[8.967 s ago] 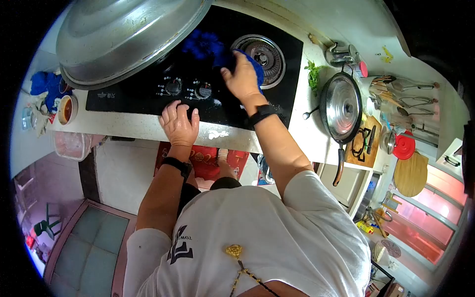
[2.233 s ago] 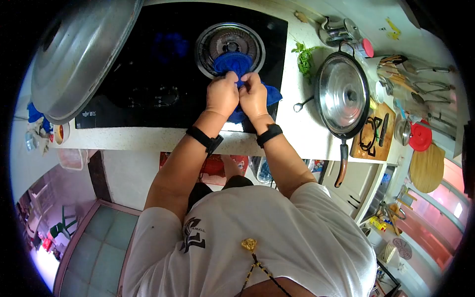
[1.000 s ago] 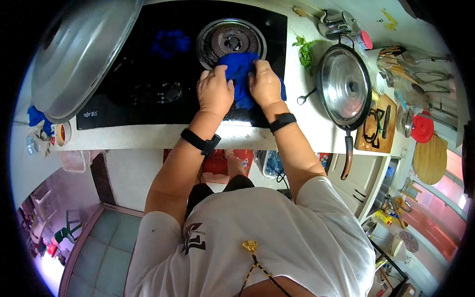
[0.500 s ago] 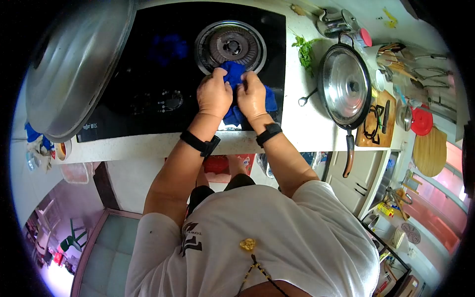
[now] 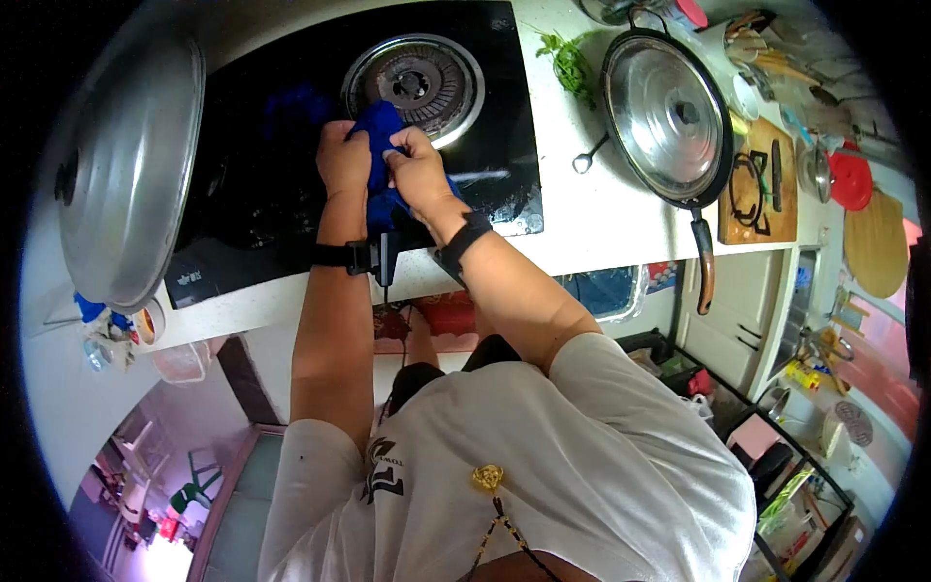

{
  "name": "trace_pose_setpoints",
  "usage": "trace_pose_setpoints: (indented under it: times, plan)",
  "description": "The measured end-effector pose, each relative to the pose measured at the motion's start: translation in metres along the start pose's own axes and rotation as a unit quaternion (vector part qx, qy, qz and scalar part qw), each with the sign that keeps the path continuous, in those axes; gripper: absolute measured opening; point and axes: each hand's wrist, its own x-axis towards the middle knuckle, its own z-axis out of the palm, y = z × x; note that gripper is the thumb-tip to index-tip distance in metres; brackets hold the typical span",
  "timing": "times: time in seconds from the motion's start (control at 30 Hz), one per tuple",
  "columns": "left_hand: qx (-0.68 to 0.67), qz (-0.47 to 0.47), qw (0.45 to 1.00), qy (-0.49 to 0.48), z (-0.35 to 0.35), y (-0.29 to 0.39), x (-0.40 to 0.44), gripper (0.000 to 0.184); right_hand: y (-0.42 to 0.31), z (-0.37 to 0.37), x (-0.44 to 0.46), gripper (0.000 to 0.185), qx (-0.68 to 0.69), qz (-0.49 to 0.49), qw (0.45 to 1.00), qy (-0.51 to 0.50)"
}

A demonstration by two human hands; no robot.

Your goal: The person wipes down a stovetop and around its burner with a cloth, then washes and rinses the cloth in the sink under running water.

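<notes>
A blue cloth [image 5: 379, 124] is bunched between my two hands over the black glass cooktop [image 5: 262, 184]. My left hand [image 5: 344, 163] grips it from the left side with curled fingers. Closed on its right side, my right hand [image 5: 417, 167] pinches the cloth near its upper part. Part of the cloth hangs down between my wrists. Just beyond my hands is the round gas burner [image 5: 412, 85], its metal ring and ribbed centre exposed. Wet streaks and droplets show on the glass to the right of my right hand.
A large metal lid [image 5: 131, 184] stands at the left. Right of the cooktop are a lidded pan [image 5: 669, 116], green herbs [image 5: 570, 68] and a small metal spoon-like tool [image 5: 583, 163]. A wooden board [image 5: 761, 218] holds a black pot stand [image 5: 745, 189] and a knife.
Both hands have moved left with the blue cloth, off the cooktop's right front area. The cloth is more gathered now. The view has also shifted and turned slightly.
</notes>
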Motion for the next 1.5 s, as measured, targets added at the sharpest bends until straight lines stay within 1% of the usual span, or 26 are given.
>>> trace_pose_setpoints:
  times: [0.07, 0.2, 0.27, 0.33, 0.5, 0.57, 0.6, 0.67, 0.73, 0.8, 0.83, 0.87, 0.9, 0.93, 0.97, 1.0, 1.03, 1.1, 1.13, 1.2, 1.23, 1.3, 1.33, 1.43, 1.47, 1.5]
  plan:
    - [-0.079, -0.068, 0.995, -0.008, -0.011, 0.018, -0.017, 0.020, -0.007, -0.014, -0.001, 0.012, 0.230, 0.132, 0.961, -0.081]
    - [-0.186, -0.041, 0.982, 0.002, -0.019, 0.041, -0.082, 0.018, -0.024, -0.064, -0.026, 0.017, 0.268, 0.107, 0.946, -0.151]
    - [-0.196, 0.034, 0.980, -0.016, -0.007, 0.025, -0.113, 0.020, -0.026, -0.092, -0.034, 0.018, 0.193, 0.091, 0.965, -0.151]
    - [-0.175, 0.014, 0.980, -0.088, 0.001, 0.029, -0.140, 0.023, -0.023, -0.121, -0.039, 0.018, 0.140, 0.106, 0.974, -0.141]
    - [-0.234, 0.006, 0.965, -0.113, 0.008, 0.037, -0.157, 0.025, -0.027, -0.158, -0.049, 0.020, 0.075, 0.077, 0.981, -0.160]
    - [-0.187, 0.022, 0.979, -0.074, 0.001, 0.029, -0.150, 0.026, -0.025, -0.160, -0.048, 0.023, -0.127, -0.101, 0.983, -0.088]
    - [-0.137, 0.037, 0.989, -0.040, -0.006, 0.025, -0.145, 0.027, -0.031, -0.160, -0.048, 0.023, -0.126, -0.102, 0.983, -0.091]
    - [-0.167, -0.028, 0.985, -0.041, -0.021, 0.019, -0.140, 0.028, -0.045, -0.163, -0.053, 0.033, -0.345, -0.159, 0.923, -0.066]
    - [-0.196, -0.024, 0.980, -0.018, -0.034, 0.011, -0.137, 0.024, -0.051, -0.165, -0.055, 0.035, -0.379, -0.188, 0.903, -0.078]
    - [-0.220, -0.032, 0.975, -0.023, -0.044, -0.011, -0.133, 0.023, -0.056, -0.166, -0.054, 0.029, -0.491, -0.173, 0.847, -0.111]
    - [-0.178, -0.046, 0.981, -0.061, -0.049, -0.018, -0.133, 0.023, -0.060, -0.164, -0.052, 0.029, -0.493, -0.176, 0.845, -0.113]
    - [-0.136, -0.061, 0.984, -0.098, -0.052, -0.025, -0.135, 0.024, -0.065, -0.161, -0.049, 0.025, -0.481, -0.260, 0.831, -0.103]
    - [-0.014, -0.032, 0.987, -0.155, -0.064, -0.005, -0.136, 0.030, -0.071, -0.158, -0.047, 0.022, -0.465, -0.342, 0.812, -0.094]
    - [-0.016, -0.035, 0.988, -0.151, -0.068, 0.006, -0.140, 0.030, -0.078, -0.152, -0.046, 0.022, -0.465, -0.344, 0.810, -0.099]
    - [0.103, 0.104, 0.984, -0.101, -0.068, 0.014, -0.145, 0.033, -0.086, -0.143, -0.046, 0.020, -0.410, -0.294, 0.851, -0.145]
    - [0.219, 0.240, 0.945, -0.047, -0.067, 0.024, -0.147, 0.037, -0.091, -0.134, -0.046, 0.019, -0.353, -0.241, 0.884, -0.189]
    - [0.217, 0.238, 0.946, -0.044, -0.067, 0.038, -0.145, 0.037, -0.093, -0.126, -0.044, 0.019, -0.308, -0.224, 0.891, -0.246]
    - [0.020, 0.309, 0.949, -0.065, -0.066, 0.062, -0.137, 0.043, -0.097, -0.106, -0.041, 0.020, -0.269, -0.257, 0.877, -0.303]
    - [-0.061, 0.260, 0.955, -0.129, -0.060, 0.055, -0.135, 0.044, -0.093, -0.097, -0.036, 0.020, -0.230, -0.286, 0.873, -0.322]
    - [-0.071, 0.114, 0.972, -0.194, -0.056, 0.047, -0.126, 0.038, -0.092, -0.090, -0.031, 0.023, -0.228, -0.264, 0.874, -0.340]
    - [-0.073, 0.114, 0.972, -0.190, -0.059, 0.047, -0.119, 0.038, -0.094, -0.090, -0.030, 0.027, -0.242, -0.220, 0.885, -0.333]
    - [-0.107, 0.036, 0.946, -0.304, -0.070, 0.047, -0.107, 0.033, -0.094, -0.095, -0.024, 0.038, -0.262, -0.104, 0.902, -0.326]
    - [-0.109, 0.034, 0.946, -0.304, -0.071, 0.043, -0.104, 0.033, -0.089, -0.099, -0.021, 0.038, -0.264, -0.103, 0.902, -0.327]
    - [-0.221, -0.004, 0.944, -0.245, -0.064, 0.030, -0.092, 0.030, -0.061, -0.112, -0.015, 0.032, -0.353, -0.228, 0.820, -0.389]
    - [-0.250, -0.049, 0.942, -0.218, -0.065, 0.025, -0.084, 0.028, -0.050, -0.116, -0.013, 0.032, -0.358, -0.225, 0.820, -0.385]
    - [-0.242, -0.052, 0.949, -0.197, -0.066, 0.022, -0.079, 0.028, -0.046, -0.115, -0.019, 0.029, -0.289, -0.132, 0.898, -0.306]
